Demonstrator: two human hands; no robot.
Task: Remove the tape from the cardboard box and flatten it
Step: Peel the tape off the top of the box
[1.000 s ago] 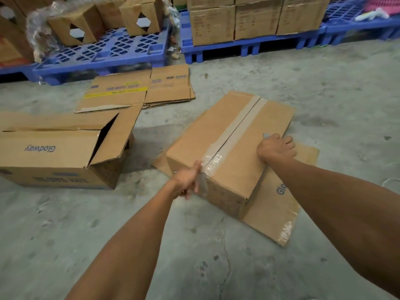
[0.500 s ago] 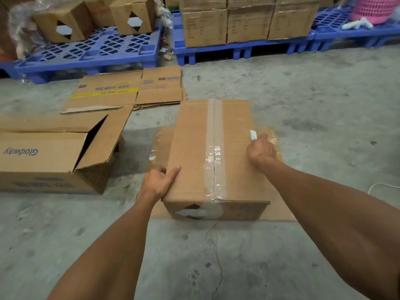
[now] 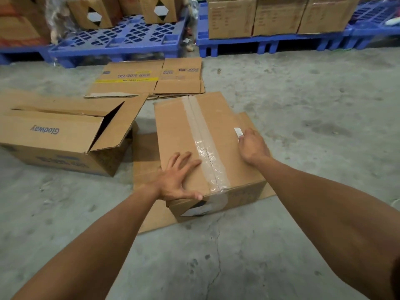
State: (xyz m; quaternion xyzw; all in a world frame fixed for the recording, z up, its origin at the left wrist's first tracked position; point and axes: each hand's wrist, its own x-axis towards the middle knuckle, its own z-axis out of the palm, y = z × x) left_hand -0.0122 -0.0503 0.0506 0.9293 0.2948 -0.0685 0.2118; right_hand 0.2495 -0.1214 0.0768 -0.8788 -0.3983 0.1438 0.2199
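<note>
Resting on a flat sheet of brown cardboard (image 3: pixel 149 161) on the grey concrete floor (image 3: pixel 303 126), the sealed brown cardboard box (image 3: pixel 179 135) lies directly in front of me, between my two forearms. A strip of clear packing tape (image 3: pixel 205 146) runs along the centre seam of its top face and folds down over the near end.

My left hand (image 3: pixel 175 180) lies flat on the near left corner of the top face, fingers straight and spread, thumb along the near edge; it holds nothing. The tape is just beside my left fingertips, to their right.

My right hand (image 3: pixel 252 146) rests at the right edge of the top face, fingers curled around a small white tool (image 3: pixel 238 132) whose tip protrudes from my fist. The tape lies near this hand, to its left, not touching.

An open brown box printed "Glodway" (image 3: pixel 65 135) stands to the left. Flattened printed cartons (image 3: pixel 149 80) lie beyond, before blue plastic pallets (image 3: pixel 121 40) carrying stacked brown cartons (image 3: pixel 277 16).
</note>
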